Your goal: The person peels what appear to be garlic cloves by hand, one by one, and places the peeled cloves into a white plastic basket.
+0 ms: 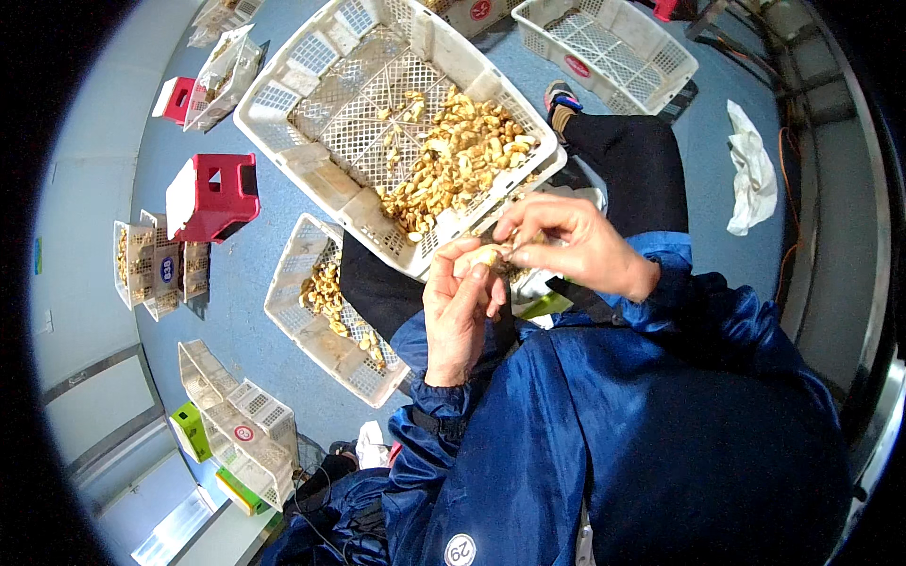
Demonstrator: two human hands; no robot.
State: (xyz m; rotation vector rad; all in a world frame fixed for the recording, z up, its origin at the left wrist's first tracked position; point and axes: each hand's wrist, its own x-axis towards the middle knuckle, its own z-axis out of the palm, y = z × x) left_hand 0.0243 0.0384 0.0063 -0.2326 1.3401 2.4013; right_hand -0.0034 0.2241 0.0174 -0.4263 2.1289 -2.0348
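Note:
My left hand [456,297] holds a small pale-yellow piece [486,257], apparently a mushroom, between thumb and fingers. From the right, my right hand [577,244] pinches at its dark end; whether a small tool is in those fingers is too blurred to tell. Just beyond both hands, a large white plastic crate [325,180] rests tilted across my lap. Many yellow-brown mushrooms [460,152] are heaped in its near right part, with a few loose ones towards the middle. Below my hands, partly hidden, lies a container with more pieces and plastic.
To my left, a white crate [287,311] holds more mushrooms. Beyond it stand a red stool [219,194] and stacked crates [166,272]. Another white crate [601,67] is at the far right, with crumpled white plastic [752,170] on the blue floor. A person's blue sleeve [347,506] shows lower left.

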